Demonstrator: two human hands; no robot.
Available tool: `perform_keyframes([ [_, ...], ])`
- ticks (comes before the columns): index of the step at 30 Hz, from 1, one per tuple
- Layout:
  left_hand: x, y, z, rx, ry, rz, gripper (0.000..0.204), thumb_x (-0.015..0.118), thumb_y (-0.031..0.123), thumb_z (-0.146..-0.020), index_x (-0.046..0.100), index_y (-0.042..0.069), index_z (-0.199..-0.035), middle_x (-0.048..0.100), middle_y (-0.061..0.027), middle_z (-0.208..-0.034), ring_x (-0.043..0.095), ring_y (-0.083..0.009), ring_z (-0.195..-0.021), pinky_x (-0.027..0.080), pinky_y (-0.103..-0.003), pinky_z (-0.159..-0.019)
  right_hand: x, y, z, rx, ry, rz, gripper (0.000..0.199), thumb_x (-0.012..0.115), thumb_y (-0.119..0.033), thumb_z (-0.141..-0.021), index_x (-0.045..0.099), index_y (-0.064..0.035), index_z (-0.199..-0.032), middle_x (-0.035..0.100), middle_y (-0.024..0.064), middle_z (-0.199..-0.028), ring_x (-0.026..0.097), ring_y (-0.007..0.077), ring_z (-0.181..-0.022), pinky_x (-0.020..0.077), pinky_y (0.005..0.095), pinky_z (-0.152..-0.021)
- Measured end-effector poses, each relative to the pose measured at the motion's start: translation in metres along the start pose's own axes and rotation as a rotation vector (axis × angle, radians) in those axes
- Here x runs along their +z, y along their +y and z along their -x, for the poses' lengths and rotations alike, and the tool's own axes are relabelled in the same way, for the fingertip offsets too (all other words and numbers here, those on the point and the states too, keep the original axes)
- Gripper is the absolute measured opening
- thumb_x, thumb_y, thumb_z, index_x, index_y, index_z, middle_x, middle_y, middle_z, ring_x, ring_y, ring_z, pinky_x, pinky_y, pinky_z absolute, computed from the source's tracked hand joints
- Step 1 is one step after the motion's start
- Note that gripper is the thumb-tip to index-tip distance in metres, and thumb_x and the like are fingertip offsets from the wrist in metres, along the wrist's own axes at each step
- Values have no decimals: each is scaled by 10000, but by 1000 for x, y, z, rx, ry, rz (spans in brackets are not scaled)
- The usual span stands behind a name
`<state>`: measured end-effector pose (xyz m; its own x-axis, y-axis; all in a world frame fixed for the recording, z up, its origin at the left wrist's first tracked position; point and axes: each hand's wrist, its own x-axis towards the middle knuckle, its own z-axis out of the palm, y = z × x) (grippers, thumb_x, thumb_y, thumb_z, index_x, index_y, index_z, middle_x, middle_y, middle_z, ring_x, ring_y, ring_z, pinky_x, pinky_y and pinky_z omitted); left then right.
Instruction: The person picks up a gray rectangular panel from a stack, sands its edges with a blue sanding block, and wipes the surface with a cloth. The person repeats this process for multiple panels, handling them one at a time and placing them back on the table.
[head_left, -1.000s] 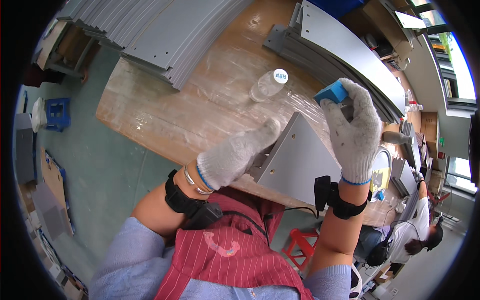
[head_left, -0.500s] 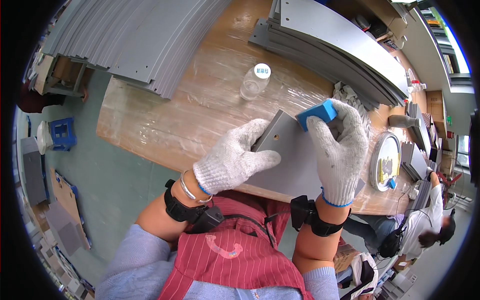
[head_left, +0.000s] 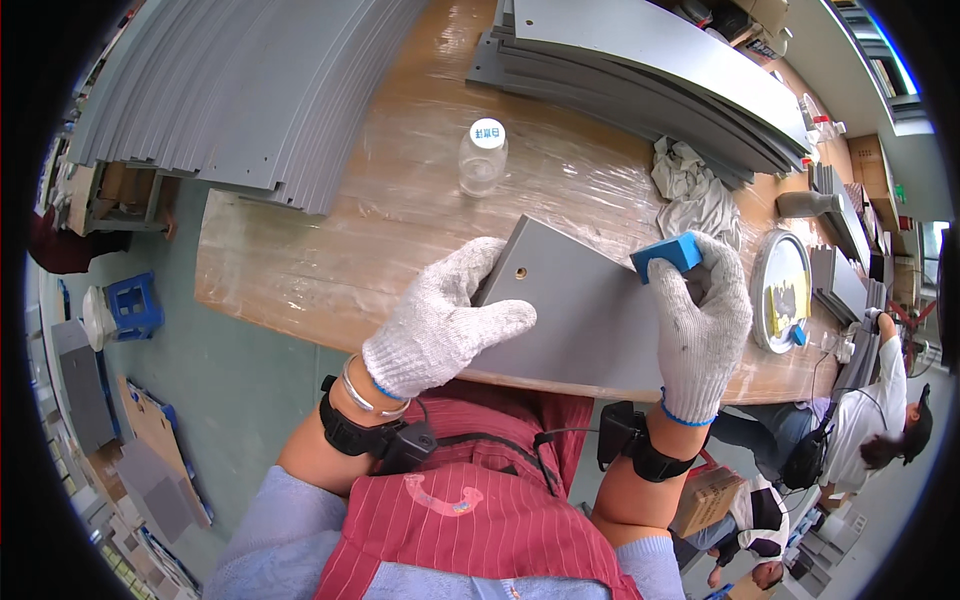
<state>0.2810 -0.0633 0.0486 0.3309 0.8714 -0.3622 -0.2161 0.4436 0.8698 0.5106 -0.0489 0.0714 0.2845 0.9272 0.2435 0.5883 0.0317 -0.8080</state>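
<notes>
A flat grey board with a small hole near its left corner lies tilted at the table's front edge. My left hand, in a white knitted glove, grips the board's left end between thumb and fingers. A blue rectangular block, perhaps a sanding sponge, is pinched in my gloved right hand. The block is at the board's far edge, toward its right part; whether it touches the board is hard to tell. Beyond the board stands a clear jar with a white lid.
Stacked grey panels fill the table's far left; more long panels lie at the back. A crumpled cloth is near the right stack. To the right sits a round white lid holding a yellow piece. Other people are at the right.
My right hand has moved the blue block rightward along the board's far edge, away from the left corner. The left hand keeps its grip. The view has shifted slightly.
</notes>
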Motion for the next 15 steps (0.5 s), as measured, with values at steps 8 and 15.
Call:
perform_keyframes([
  [8,20,7,-5,-9,176,-117,510,658,-16,-797,545,-49,-1292,663,-95,-1133,638,-155,-1003,511,-293,-922,0,1,-1,-148,-51,55,244,730,-143,-800,642,-116,-1026,683,80,-837,683,295,-748,538,387,-668],
  [15,2,-15,-28,-26,246,-185,566,634,72,-812,521,-35,-1356,658,-84,-1143,643,-149,-988,511,-269,-905,-118,162,13,429,296,-180,307,765,-121,-854,650,-31,-1123,708,47,-916,657,96,-809,540,283,-739],
])
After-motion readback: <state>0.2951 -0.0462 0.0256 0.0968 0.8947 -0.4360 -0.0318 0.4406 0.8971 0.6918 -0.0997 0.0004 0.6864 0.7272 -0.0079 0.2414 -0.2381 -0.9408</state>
